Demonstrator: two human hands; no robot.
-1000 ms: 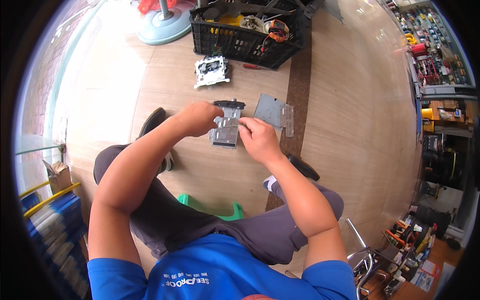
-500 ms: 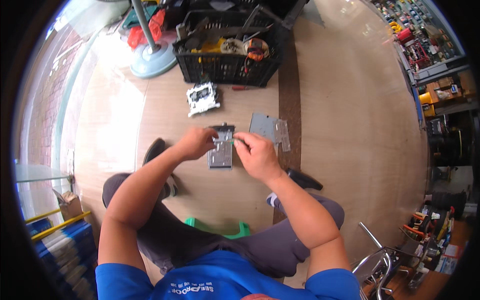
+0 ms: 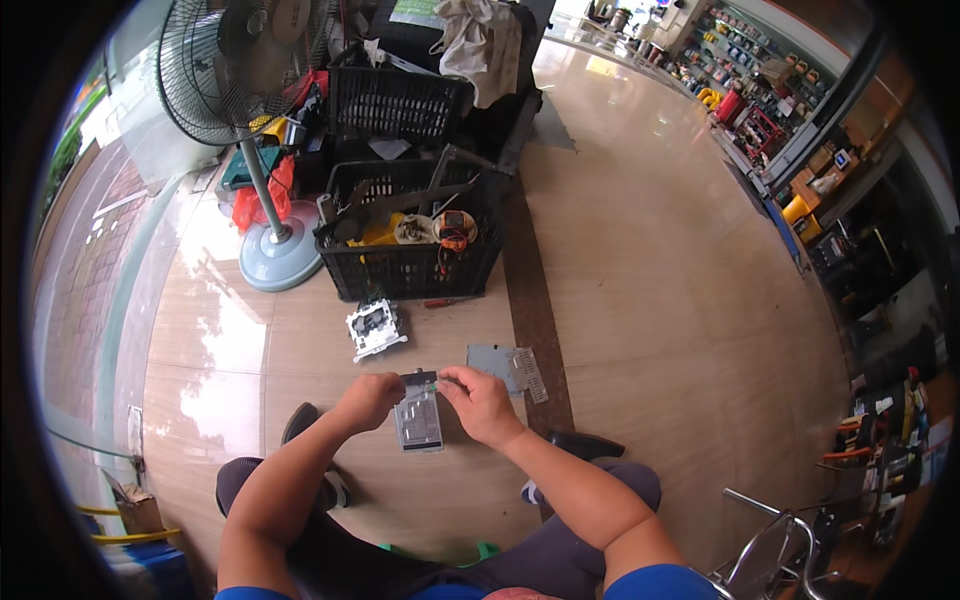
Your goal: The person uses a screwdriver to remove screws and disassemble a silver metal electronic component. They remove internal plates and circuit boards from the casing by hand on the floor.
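On the floor between my feet lies a flat silver metal case (image 3: 418, 428) with a dark strip along its far end. My left hand (image 3: 370, 402) is at the case's far left corner, its fingers curled closed; what they hold, if anything, is hidden. Over the far right corner, my right hand (image 3: 478, 402) pinches a small, partly green thing, too small to name. To the right lie a grey metal plate (image 3: 492, 362) and a perforated clear strip (image 3: 530, 375) that overlaps its edge. A white-framed mechanism (image 3: 376, 330) with dark parts sits farther off to the left.
A black plastic crate (image 3: 410, 270) full of tools and parts stands beyond, with a red-handled tool (image 3: 445, 302) before it. Left of it is a standing fan's round base (image 3: 280, 258). My shoes (image 3: 585, 445) flank the case. A metal-framed chair (image 3: 780, 545) stands at lower right.
The view has tilted up, showing the fan's head and farther floor. My left hand has drawn slightly away from my right, toward the case's far left corner. The right hand keeps its pinch.
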